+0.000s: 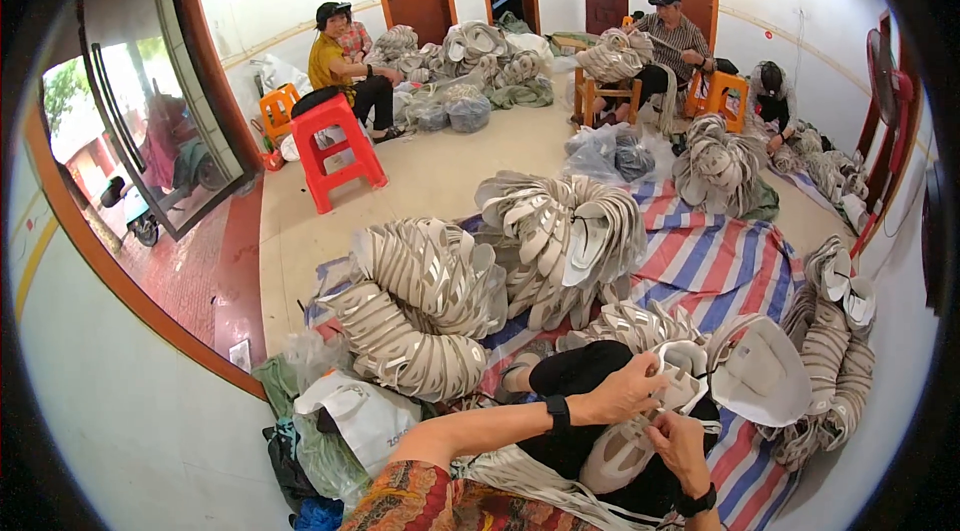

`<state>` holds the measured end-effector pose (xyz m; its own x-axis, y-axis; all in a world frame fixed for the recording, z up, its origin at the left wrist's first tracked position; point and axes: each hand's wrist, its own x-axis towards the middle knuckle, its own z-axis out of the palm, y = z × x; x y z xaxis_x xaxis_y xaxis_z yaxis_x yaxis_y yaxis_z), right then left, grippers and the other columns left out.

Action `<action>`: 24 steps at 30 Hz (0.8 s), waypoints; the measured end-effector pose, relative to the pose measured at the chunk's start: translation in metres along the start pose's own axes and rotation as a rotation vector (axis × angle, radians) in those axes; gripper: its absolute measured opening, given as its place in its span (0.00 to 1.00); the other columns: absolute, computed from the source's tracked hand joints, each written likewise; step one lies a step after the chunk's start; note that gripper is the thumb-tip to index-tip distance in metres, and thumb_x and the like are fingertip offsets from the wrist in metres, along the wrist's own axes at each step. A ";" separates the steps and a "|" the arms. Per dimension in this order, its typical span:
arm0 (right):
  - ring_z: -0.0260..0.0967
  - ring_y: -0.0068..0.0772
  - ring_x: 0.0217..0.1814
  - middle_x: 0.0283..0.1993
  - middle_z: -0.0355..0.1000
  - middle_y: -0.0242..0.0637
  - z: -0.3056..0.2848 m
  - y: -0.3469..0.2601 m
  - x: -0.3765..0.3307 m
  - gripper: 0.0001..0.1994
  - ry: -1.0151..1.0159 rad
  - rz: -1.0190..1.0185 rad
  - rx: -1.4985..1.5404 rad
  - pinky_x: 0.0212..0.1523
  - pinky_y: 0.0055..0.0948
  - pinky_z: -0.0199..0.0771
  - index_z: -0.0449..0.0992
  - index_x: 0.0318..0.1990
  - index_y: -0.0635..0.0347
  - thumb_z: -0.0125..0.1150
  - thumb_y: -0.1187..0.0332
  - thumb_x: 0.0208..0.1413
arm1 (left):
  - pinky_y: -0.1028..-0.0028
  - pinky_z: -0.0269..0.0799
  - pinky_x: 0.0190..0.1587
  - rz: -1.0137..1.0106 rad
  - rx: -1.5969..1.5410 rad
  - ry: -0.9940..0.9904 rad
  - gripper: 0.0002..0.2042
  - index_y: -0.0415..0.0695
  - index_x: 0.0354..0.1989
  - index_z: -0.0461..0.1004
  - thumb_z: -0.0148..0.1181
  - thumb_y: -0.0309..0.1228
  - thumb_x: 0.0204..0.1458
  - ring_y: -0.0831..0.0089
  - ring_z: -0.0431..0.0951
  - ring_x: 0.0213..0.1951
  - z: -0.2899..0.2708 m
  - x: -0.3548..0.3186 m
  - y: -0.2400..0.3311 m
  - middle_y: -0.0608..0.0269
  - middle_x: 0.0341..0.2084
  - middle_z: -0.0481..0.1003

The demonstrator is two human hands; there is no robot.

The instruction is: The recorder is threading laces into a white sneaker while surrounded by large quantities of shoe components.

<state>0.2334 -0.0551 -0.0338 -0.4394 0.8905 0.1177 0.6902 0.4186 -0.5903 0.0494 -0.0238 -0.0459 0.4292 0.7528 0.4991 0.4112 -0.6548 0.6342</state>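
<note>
Across my lap lies a beige shoe upper (618, 453), with its pale opening and tongue part (682, 371) up by my fingers. My left hand (625, 389) is closed in a pinch just in front of that opening. Below it, my right hand (682, 443) also pinches, close over the upper. What is between the fingertips is too small to make out. A bundle of long off-white laces (545, 479) trails over my lap to the left of the upper. Beside my hands on the right stands a large pale shoe upper (762, 371), at the end of a stack.
Stacked shoe uppers (430, 276) and a tied bunch of uppers (565, 231) lie ahead on a striped sheet (715, 256). More strung uppers (828, 361) lie right. A red stool (335, 151) stands far left. Several people work farther back, one on a wooden chair (606, 96).
</note>
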 end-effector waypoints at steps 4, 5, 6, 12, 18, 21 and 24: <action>0.67 0.43 0.19 0.16 0.67 0.42 -0.001 0.001 0.006 0.10 -0.042 0.053 0.001 0.22 0.35 0.65 0.71 0.22 0.60 0.62 0.63 0.40 | 0.64 0.64 0.46 -0.009 0.067 0.004 0.19 0.43 0.42 0.64 0.60 0.25 0.39 0.51 0.63 0.45 0.003 -0.003 -0.005 0.48 0.42 0.58; 0.67 0.43 0.19 0.16 0.67 0.42 -0.002 0.001 0.007 0.10 -0.053 0.039 -0.001 0.22 0.34 0.65 0.71 0.21 0.60 0.61 0.64 0.40 | 0.64 0.64 0.46 -0.007 0.071 0.007 0.18 0.43 0.42 0.64 0.59 0.24 0.40 0.51 0.63 0.45 0.003 -0.003 -0.005 0.48 0.42 0.58; 0.67 0.43 0.18 0.16 0.67 0.42 -0.004 0.001 0.007 0.10 -0.062 0.026 -0.004 0.22 0.34 0.66 0.71 0.21 0.60 0.61 0.64 0.40 | 0.64 0.64 0.46 -0.007 0.073 0.008 0.18 0.43 0.42 0.64 0.59 0.24 0.40 0.51 0.63 0.45 0.004 -0.004 -0.005 0.48 0.42 0.58; 0.67 0.40 0.17 0.15 0.66 0.42 -0.017 0.009 -0.014 0.09 -0.004 0.076 0.029 0.21 0.31 0.65 0.70 0.21 0.62 0.60 0.67 0.41 | 0.62 0.68 0.41 0.026 0.170 0.053 0.15 0.42 0.40 0.64 0.54 0.24 0.40 0.51 0.63 0.44 0.006 -0.011 0.003 0.48 0.41 0.59; 0.66 0.29 0.20 0.20 0.69 0.44 -0.024 0.007 -0.025 0.08 0.049 0.150 0.193 0.23 0.28 0.64 0.71 0.27 0.66 0.57 0.69 0.47 | 0.62 0.63 0.47 0.085 0.144 0.054 0.13 0.40 0.36 0.68 0.56 0.23 0.38 0.52 0.64 0.44 0.015 -0.007 -0.011 0.47 0.38 0.63; 0.64 0.29 0.22 0.21 0.68 0.41 -0.034 0.010 -0.011 0.08 0.117 0.129 0.239 0.26 0.26 0.65 0.70 0.32 0.65 0.56 0.69 0.49 | 0.62 0.62 0.47 0.123 0.069 0.113 0.13 0.40 0.36 0.69 0.57 0.24 0.38 0.52 0.65 0.41 -0.017 -0.010 -0.015 0.49 0.35 0.66; 0.64 0.31 0.29 0.29 0.66 0.39 -0.042 0.024 -0.016 0.10 0.228 0.090 0.261 0.32 0.26 0.65 0.70 0.36 0.64 0.57 0.72 0.45 | 0.70 0.67 0.42 -0.067 0.053 0.076 0.12 0.40 0.37 0.69 0.58 0.20 0.41 0.62 0.68 0.41 -0.038 -0.008 -0.010 0.56 0.38 0.64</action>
<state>0.2811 -0.0516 -0.0157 -0.2238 0.9510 0.2133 0.5374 0.3029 -0.7870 0.0115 -0.0207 -0.0341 0.3375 0.7969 0.5010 0.4800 -0.6035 0.6367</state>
